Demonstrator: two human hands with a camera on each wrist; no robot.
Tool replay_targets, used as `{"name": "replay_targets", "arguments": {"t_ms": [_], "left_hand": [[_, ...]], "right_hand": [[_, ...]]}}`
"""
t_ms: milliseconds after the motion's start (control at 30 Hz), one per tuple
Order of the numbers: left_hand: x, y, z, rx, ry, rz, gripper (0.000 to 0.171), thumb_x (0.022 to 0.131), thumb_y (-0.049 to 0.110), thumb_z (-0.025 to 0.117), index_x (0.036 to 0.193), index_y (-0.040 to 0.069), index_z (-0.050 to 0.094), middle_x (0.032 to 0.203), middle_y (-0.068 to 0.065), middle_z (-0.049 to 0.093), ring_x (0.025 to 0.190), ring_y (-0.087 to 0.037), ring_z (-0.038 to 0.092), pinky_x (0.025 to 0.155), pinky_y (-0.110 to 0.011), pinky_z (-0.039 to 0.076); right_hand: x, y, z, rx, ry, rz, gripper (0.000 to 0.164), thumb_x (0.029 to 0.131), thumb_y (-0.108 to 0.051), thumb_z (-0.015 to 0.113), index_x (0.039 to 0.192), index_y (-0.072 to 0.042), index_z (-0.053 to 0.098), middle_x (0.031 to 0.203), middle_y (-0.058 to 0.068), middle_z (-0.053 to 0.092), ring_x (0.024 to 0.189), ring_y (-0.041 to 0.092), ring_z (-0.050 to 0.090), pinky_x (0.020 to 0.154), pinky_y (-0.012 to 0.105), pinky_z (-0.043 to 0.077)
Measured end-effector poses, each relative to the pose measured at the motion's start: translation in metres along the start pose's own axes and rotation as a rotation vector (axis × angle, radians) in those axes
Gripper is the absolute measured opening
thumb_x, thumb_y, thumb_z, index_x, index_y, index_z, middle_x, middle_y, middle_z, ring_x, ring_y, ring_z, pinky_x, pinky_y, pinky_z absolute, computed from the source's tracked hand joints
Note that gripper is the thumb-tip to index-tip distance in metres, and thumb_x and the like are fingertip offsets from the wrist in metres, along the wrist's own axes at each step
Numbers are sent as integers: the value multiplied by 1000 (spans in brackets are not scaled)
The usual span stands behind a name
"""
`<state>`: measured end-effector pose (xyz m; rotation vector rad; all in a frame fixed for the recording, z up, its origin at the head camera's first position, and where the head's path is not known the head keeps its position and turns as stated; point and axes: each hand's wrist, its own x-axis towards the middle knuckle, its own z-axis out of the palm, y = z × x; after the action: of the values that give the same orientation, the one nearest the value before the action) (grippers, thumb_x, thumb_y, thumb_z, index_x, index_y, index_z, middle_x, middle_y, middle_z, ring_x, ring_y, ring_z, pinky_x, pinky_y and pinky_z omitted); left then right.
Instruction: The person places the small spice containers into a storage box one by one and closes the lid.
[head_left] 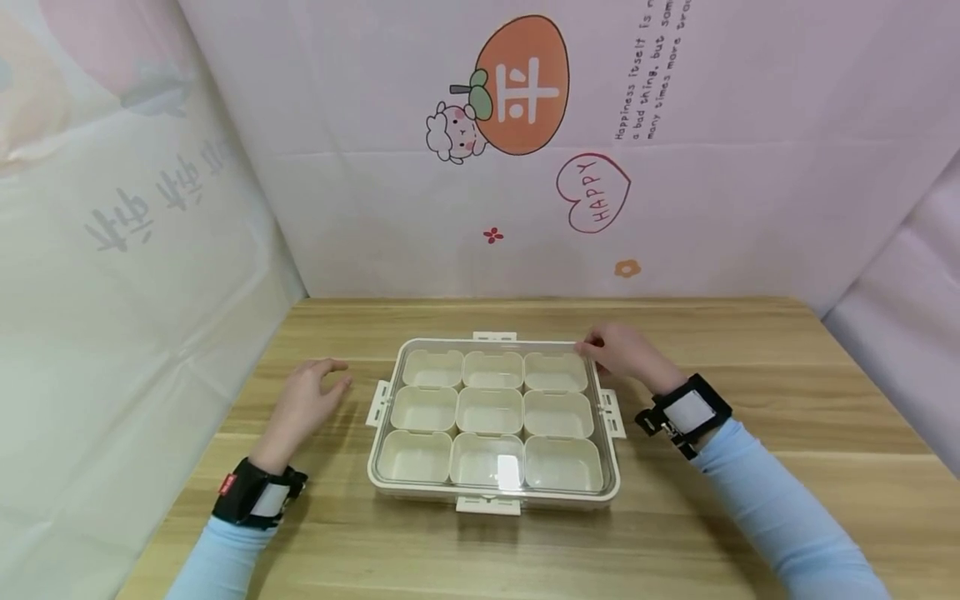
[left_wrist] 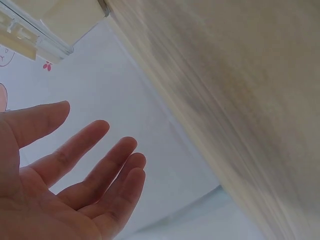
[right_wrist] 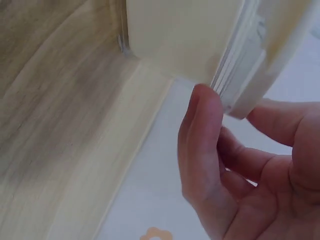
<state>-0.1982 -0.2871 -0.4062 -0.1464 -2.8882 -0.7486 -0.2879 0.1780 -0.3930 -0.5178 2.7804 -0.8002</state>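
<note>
A rectangular storage box with a clear lid edged in white sits on the table. Rows of cream cups show through the lid. At the far right corner my right hand pinches the lid's rim. In the right wrist view, the thumb of that hand lies on the rim's top and the bent fingers reach beneath its edge. My left hand is held apart from the box, on its left side, with nothing in it. Its fingers are loosely spread and relaxed in the left wrist view.
White latches stick outward from the box's sides, including a front latch and a left latch. The wooden table extends on both sides. A printed white cloth stands behind the table's far edge.
</note>
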Motion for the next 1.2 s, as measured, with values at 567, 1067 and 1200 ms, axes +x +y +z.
{"name": "replay_targets", "arguments": {"t_ms": [567, 1067, 1200], "left_hand": [[10, 20, 10, 2, 31, 77, 33, 92, 21, 60, 117, -1, 61, 118, -23, 61, 108, -39, 56, 91, -53, 45], [-1, 50, 14, 2, 66, 165, 28, 89, 20, 64, 110, 1, 65, 105, -18, 66, 95, -31, 61, 77, -45, 51], [-3, 53, 13, 15, 77, 182, 27, 88, 18, 65, 109, 1, 66, 104, -17, 66, 91, -29, 62, 75, -42, 52]], "right_hand": [[-6, 3, 8, 196, -2, 66, 35, 98, -32, 50, 105, 1, 56, 80, 11, 54, 67, 22, 58, 60, 33, 53], [-47, -4, 17, 99, 120, 77, 40, 96, -30, 53, 118, 3, 55, 106, 21, 63, 87, 25, 62, 66, 32, 51], [-60, -7, 20, 148, 118, 64, 34, 97, -22, 52, 119, 4, 55, 103, 21, 63, 82, 23, 62, 62, 32, 53]]}}
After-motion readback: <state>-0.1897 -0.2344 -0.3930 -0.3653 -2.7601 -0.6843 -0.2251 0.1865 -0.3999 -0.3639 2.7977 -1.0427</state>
